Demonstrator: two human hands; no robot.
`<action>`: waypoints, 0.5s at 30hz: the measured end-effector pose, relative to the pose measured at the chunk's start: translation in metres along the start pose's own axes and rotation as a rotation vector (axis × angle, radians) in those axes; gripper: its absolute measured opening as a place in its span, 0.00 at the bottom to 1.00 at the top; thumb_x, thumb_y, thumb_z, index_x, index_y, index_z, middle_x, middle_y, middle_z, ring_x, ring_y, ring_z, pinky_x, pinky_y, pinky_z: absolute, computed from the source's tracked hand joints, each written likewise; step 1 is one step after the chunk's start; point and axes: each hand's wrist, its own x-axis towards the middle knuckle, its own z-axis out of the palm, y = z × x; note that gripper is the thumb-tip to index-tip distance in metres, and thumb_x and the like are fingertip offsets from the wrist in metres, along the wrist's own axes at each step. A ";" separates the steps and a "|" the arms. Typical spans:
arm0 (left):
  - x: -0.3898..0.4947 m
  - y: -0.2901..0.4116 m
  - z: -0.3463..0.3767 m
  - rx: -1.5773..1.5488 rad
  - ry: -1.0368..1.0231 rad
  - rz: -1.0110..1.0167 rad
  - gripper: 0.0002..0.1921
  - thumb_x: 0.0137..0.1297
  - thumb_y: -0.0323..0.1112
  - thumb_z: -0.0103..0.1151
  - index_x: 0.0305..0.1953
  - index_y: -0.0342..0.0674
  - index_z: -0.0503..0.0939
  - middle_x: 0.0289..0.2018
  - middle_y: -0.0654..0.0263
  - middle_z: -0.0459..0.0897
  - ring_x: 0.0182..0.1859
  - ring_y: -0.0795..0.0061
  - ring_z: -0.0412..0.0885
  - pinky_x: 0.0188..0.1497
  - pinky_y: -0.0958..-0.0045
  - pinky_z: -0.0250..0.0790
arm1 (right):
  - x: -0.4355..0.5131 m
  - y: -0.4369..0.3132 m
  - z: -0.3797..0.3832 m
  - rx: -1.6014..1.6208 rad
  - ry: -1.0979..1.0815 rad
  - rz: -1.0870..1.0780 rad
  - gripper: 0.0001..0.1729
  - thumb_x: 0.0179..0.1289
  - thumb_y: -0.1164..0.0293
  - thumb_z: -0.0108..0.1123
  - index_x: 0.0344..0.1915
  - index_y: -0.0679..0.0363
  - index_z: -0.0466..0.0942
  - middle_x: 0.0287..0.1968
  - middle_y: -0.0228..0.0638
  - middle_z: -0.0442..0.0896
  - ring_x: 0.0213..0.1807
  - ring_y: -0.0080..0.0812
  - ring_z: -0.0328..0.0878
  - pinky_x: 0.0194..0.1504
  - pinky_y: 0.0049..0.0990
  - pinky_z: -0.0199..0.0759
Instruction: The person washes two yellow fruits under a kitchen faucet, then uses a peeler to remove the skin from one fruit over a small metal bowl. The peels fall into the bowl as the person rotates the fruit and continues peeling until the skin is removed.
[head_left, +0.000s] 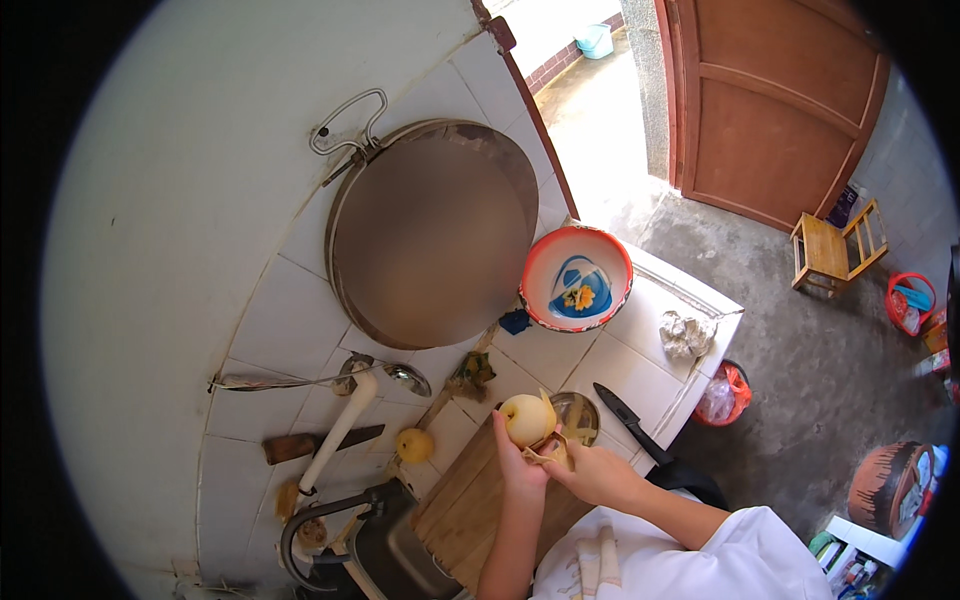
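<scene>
My left hand (523, 463) holds a pale, mostly peeled pear (526, 421) above the wooden cutting board (480, 510). A loose strip of peel (548, 410) stands off its side. My right hand (592, 472) grips a small peeler (556, 436) against the pear's near side; fingers and hanging peel hide most of the tool. Just behind the hands, a round metal bowl (589, 414) contains strips of peel. A black knife (634, 425) lies on the white tiles to its right. Another yellow pear (415, 445), with its skin on, rests left of the board.
A sink (397, 551) with a dark faucet (289, 536) is at lower left. Beyond the hands stand an enamel basin (611, 259) and a large round pan lid (435, 240) against the wall. A crumpled cloth (686, 334) lies near the counter edge (705, 364).
</scene>
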 end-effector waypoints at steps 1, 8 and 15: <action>-0.001 -0.001 0.001 -0.019 -0.008 0.017 0.34 0.56 0.63 0.52 0.50 0.36 0.69 0.45 0.53 0.74 0.46 0.52 0.75 0.50 0.54 0.69 | 0.000 0.002 0.000 0.001 -0.004 -0.009 0.34 0.61 0.46 0.42 0.42 0.71 0.71 0.35 0.59 0.79 0.38 0.58 0.77 0.41 0.47 0.71; -0.016 0.004 0.018 -0.085 -0.036 0.048 0.31 0.55 0.60 0.56 0.50 0.39 0.68 0.48 0.58 0.73 0.51 0.51 0.72 0.52 0.53 0.68 | 0.003 0.020 0.002 0.335 -0.139 0.060 0.31 0.59 0.44 0.49 0.38 0.66 0.75 0.29 0.45 0.80 0.31 0.39 0.78 0.35 0.35 0.71; -0.021 0.020 0.000 -0.129 -0.209 -0.061 0.34 0.56 0.63 0.52 0.54 0.39 0.67 0.50 0.54 0.72 0.51 0.50 0.72 0.54 0.56 0.68 | -0.001 0.039 -0.008 0.520 -0.149 0.194 0.32 0.57 0.45 0.53 0.42 0.65 0.76 0.26 0.35 0.77 0.27 0.25 0.74 0.31 0.25 0.68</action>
